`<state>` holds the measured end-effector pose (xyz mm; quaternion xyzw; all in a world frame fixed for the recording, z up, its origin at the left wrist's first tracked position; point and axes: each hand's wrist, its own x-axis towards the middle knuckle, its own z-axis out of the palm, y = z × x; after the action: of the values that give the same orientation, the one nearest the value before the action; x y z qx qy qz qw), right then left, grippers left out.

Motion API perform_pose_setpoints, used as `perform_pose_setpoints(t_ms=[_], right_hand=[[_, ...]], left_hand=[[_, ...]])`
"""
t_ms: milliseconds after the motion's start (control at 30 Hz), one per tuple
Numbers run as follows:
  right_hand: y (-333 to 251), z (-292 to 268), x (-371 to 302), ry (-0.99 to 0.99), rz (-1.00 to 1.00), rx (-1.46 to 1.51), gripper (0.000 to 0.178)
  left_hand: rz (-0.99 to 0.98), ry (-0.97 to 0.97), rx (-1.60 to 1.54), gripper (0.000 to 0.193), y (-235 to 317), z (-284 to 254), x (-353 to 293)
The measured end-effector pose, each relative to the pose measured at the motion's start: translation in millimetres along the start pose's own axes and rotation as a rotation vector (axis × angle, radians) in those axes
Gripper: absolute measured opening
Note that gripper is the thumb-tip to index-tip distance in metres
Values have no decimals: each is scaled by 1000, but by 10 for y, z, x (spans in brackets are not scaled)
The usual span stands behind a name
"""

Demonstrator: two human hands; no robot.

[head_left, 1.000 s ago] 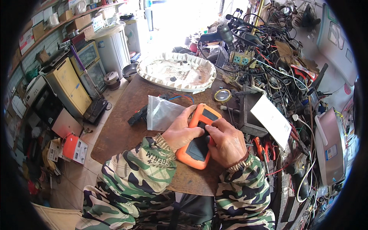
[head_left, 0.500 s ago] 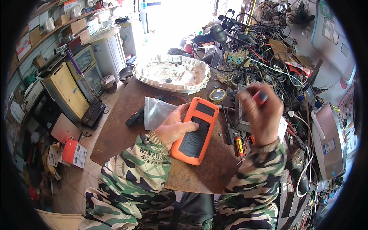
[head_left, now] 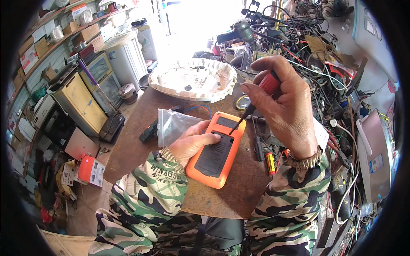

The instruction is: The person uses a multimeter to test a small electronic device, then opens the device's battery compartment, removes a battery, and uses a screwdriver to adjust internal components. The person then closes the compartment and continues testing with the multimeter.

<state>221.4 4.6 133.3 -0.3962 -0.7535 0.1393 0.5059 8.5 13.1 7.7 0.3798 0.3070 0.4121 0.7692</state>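
My left hand point(head_left: 194, 143) grips an orange handheld meter point(head_left: 221, 173) by its left side, back face up. Its thumb presses on the upper part of the dark battery cover point(head_left: 212, 155). In my right hand point(head_left: 290, 106) is a screwdriver point(head_left: 270, 83) with a red handle, held between thumb and fingers. The dark shaft slants down to the left, and its tip is at the cover's upper right corner; whether it touches a screw is too small to tell. A clear plastic bag point(head_left: 173, 126) lies just beyond my left hand.
On the brown table point(head_left: 128, 149) a black tool-like object point(head_left: 148, 132) sits left of the bag. Farther back rests a white oval plastic cover point(head_left: 192, 96). Right of the meter lies a yellow-and-red battery point(head_left: 270, 163). Tangled cables point(head_left: 316, 68) crowd the right side.
My right hand has brought the screwdriver round from the right, so its shaft now points down at the meter. The left hand still holds the meter in nearly the same place.
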Motion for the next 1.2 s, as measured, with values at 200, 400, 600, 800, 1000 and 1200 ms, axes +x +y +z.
perform_pose_setpoints(t_ms=[200, 400, 600, 800, 1000, 1200], right_hand=[[75, 101, -21, -21, -86, -36, 30], [57, 149, -14, -58, -61, -55, 30], [48, 150, -19, -67, -17, -45, 30], [34, 173, -20, -62, -62, -84, 30], [38, 143, -72, -80, -116, -153, 32], [-56, 54, -84, -150, -156, -133, 37]], left_hand=[[10, 23, 8, 57, -42, 18, 32], [20, 38, 20, 61, -20, 8, 12], [14, 9, 24, 63, -10, 44, -1], [20, 3, 18, 64, -12, 21, -14], [27, -9, 10, 61, -57, 22, 44], [43, -27, -27, 62, -38, 2, 12]])
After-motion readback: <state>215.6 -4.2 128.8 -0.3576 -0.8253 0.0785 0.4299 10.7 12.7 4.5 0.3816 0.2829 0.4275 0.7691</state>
